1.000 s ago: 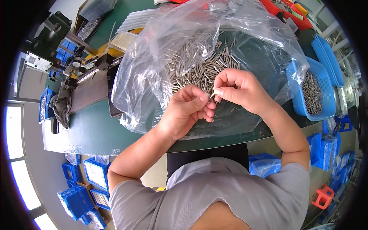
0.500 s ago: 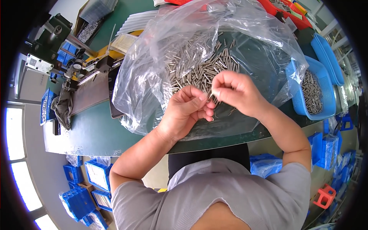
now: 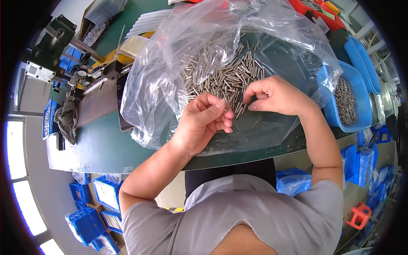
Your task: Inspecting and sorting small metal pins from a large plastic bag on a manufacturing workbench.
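Note:
A heap of short, slim metal pins [image 3: 227, 78] lies on and partly under a sheet of clear plastic [image 3: 148, 85] on the green table. Low in front of the heap, my left hand [image 3: 202, 121] is closed, with thumb and index finger pinched on a small metal pin; only its grey end shows at the fingertips. To its right, by the near edge of the heap, hovers my right hand [image 3: 278, 97]. Its thumb and index finger are curved and apart, with nothing visible between them. Thin brownish strands [image 3: 256, 123] lie on the plastic below it.
A blue basket [image 3: 361, 102] of similar pins stands at the right, with another blue tray [image 3: 361, 59] behind it. At the left are a metal fixture with a dial gauge [image 3: 81, 73] and a dark cloth [image 3: 68, 121]. Red bins [image 3: 329, 21] sit at the far right.
My right hand has moved right, away from my left fingertips, and its thumb and index finger have parted. My left hand has shifted slightly left and stays pinched.

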`<state>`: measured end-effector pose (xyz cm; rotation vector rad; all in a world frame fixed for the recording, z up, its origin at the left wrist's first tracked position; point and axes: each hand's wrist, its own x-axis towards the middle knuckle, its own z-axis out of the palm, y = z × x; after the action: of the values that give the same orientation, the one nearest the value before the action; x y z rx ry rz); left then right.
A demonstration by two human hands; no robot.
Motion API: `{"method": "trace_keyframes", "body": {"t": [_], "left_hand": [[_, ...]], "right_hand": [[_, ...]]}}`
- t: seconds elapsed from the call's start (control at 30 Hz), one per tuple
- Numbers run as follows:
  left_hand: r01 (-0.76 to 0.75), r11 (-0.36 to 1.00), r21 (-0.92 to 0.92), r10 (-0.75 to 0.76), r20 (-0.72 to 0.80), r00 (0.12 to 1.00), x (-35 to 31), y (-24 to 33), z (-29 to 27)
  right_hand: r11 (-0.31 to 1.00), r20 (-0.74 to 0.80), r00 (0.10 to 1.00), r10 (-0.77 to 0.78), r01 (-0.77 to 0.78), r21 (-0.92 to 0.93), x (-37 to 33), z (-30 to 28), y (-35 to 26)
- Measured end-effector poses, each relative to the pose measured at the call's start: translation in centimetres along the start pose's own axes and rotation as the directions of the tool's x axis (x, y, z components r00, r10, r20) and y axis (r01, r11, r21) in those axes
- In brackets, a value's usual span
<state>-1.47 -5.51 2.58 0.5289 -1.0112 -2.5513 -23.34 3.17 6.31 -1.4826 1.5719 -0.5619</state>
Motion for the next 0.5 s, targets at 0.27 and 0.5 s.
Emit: {"method": "trace_keyframes", "body": {"t": [0.27, 0.5], "left_hand": [[0.006, 1.000, 0.002, -0.006, 0.010, 1.000, 0.1, 0.1, 0.1], [0.014, 1.000, -0.017, -0.014, 0.032, 0.999, 0.0, 0.3, 0.3]], "right_hand": [[0.939, -0.113, 0.967, -0.227, 0.186, -0.289, 1.0, 1.4, 1.4], [0.961, -0.174, 0.954, -0.244, 0.213, -0.178, 0.7, 1.1, 0.7]]}}
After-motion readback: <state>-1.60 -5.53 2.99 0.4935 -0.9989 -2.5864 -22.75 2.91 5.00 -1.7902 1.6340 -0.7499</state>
